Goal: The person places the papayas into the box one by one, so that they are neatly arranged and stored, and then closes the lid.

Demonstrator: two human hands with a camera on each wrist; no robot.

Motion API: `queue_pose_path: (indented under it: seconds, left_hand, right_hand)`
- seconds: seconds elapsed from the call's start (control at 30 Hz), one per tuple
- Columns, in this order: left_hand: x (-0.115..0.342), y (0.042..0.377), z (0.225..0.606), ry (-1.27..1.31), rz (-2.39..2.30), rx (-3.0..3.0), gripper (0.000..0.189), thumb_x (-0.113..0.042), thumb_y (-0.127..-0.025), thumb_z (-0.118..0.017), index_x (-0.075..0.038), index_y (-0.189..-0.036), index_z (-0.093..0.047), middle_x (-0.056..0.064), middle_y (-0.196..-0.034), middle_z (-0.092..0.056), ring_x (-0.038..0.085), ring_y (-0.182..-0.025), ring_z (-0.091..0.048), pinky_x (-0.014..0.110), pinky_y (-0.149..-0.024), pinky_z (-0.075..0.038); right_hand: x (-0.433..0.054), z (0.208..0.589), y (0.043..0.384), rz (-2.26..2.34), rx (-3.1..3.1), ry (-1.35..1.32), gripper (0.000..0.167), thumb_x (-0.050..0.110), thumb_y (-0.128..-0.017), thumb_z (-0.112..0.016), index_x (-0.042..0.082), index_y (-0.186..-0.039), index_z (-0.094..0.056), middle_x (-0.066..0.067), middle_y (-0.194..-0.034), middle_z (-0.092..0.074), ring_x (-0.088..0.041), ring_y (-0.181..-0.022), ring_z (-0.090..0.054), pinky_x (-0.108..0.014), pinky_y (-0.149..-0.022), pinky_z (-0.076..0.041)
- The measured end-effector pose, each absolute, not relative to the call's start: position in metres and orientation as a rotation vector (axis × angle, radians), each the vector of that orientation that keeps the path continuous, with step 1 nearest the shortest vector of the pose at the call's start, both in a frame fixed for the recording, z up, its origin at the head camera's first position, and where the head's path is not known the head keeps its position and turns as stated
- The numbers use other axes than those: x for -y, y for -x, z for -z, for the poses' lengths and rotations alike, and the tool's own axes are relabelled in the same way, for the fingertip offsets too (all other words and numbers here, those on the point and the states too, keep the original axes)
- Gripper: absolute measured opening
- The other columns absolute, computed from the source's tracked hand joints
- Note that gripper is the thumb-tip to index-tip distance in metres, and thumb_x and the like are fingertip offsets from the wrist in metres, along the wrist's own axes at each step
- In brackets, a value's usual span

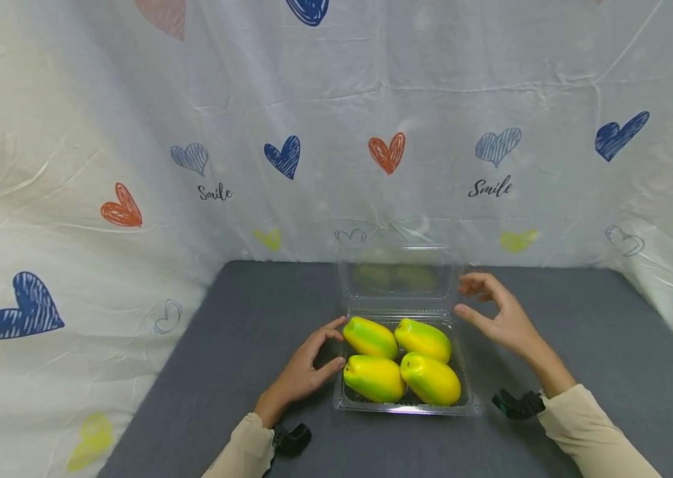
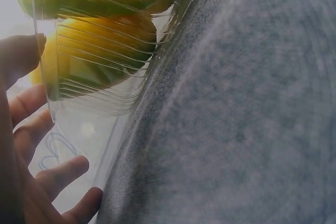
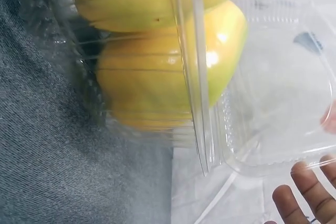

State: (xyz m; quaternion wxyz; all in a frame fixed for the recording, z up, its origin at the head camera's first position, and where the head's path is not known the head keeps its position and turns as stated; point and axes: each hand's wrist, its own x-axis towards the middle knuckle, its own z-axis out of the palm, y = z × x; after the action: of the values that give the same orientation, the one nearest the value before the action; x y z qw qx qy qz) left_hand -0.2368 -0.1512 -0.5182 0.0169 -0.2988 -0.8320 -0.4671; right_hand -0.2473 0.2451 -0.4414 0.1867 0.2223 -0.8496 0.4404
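Note:
A clear plastic clamshell box point(image 1: 408, 409) stands on the table, its lid point(image 1: 396, 302) raised at the back. Several yellow-green fruits point(image 1: 370, 337), mango-like in shape, lie in its base in two rows. My left hand point(image 1: 306, 368) is at the box's left side; in the left wrist view its thumb point(image 2: 23, 56) and a finger touch the rim, while the other fingers are spread. Beside the lid's right edge is my right hand point(image 1: 504, 318), fingers loosely bent. In the right wrist view its fingertips point(image 3: 286, 198) are at the lid's edge; contact is hard to tell.
A dark grey cloth covers the table point(image 1: 265, 299). Behind it and at both sides hangs a white curtain point(image 1: 324, 199) printed with hearts and "Smile". A black strap device point(image 1: 291, 439) sits on my left wrist, another point(image 1: 518, 403) on my right.

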Motion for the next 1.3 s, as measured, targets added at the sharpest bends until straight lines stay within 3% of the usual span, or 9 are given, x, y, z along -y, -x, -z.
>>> queue_pose_path:
  seconds: [0.47, 0.7, 0.83, 1.0, 1.17, 1.3]
  left_hand:
    - [0.151, 0.240, 0.515, 0.944, 1.442, 2.572, 0.033, -0.030, -0.100, -0.066, -0.022, -0.128, -0.052, -0.009, -0.166, -0.033, 0.022, -0.156, -0.029, 0.064, -0.123, -0.023]
    - [0.152, 0.238, 0.517, 0.938, 1.430, 2.588, 0.033, -0.030, -0.100, -0.067, -0.024, -0.128, -0.051, -0.010, -0.166, -0.033, 0.021, -0.156, -0.028, 0.063, -0.123, -0.022]
    - [0.151, 0.237, 0.518, 0.944, 1.426, 2.582, 0.032, -0.030, -0.100, -0.066, -0.023, -0.128, -0.051, -0.008, -0.166, -0.034, 0.023, -0.156, -0.028, 0.065, -0.122, -0.023]
    - [0.151, 0.236, 0.517, 0.928, 1.427, 2.589, 0.032, -0.030, -0.100, -0.066, -0.023, -0.128, -0.052, -0.006, -0.163, -0.039, 0.024, -0.155, -0.032, 0.065, -0.122, -0.025]
    - [0.152, 0.236, 0.518, 0.880, 1.365, 2.612, 0.035, -0.030, -0.099, -0.068, -0.024, -0.130, -0.053, 0.000, -0.145, -0.055, 0.026, -0.146, -0.044, 0.062, -0.119, -0.033]
    - [0.153, 0.235, 0.518, 0.876, 1.355, 2.618, 0.048, -0.030, -0.098, -0.068, -0.026, -0.142, -0.049, 0.001, -0.157, -0.046, 0.027, -0.150, -0.039, 0.061, -0.120, -0.031]
  right_hand:
    - [-0.248, 0.441, 0.236, -1.261, 2.388, -0.646, 0.026, 0.004, -0.092, -0.072, 0.008, -0.116, -0.062, -0.005, -0.119, -0.065, 0.002, -0.110, -0.054, -0.023, -0.093, -0.042]
    - [-0.250, 0.446, 0.228, -1.250, 2.423, -0.636, 0.031, 0.005, -0.092, -0.072, 0.011, -0.121, -0.063, -0.008, -0.119, -0.067, 0.001, -0.108, -0.055, -0.026, -0.094, -0.043]
    - [-0.252, 0.449, 0.223, -1.217, 2.468, -0.595, 0.031, 0.009, -0.092, -0.073, 0.014, -0.121, -0.063, 0.006, -0.119, -0.065, 0.000, -0.107, -0.053, -0.032, -0.088, -0.045]
    - [-0.254, 0.454, 0.218, -1.182, 2.495, -0.592, 0.030, 0.009, -0.091, -0.074, 0.010, -0.118, -0.062, 0.018, -0.115, -0.059, 0.002, -0.105, -0.051, -0.031, -0.087, -0.045]
    - [-0.256, 0.458, 0.216, -1.160, 2.492, -0.628, 0.033, 0.007, -0.089, -0.076, 0.013, -0.119, -0.063, 0.016, -0.118, -0.060, 0.007, -0.105, -0.049, -0.030, -0.087, -0.044]
    - [-0.256, 0.462, 0.215, -1.186, 2.419, -0.727, 0.037, -0.001, -0.085, -0.077, 0.016, -0.115, -0.064, 0.010, -0.119, -0.063, 0.005, -0.106, -0.052, -0.022, -0.090, -0.043]
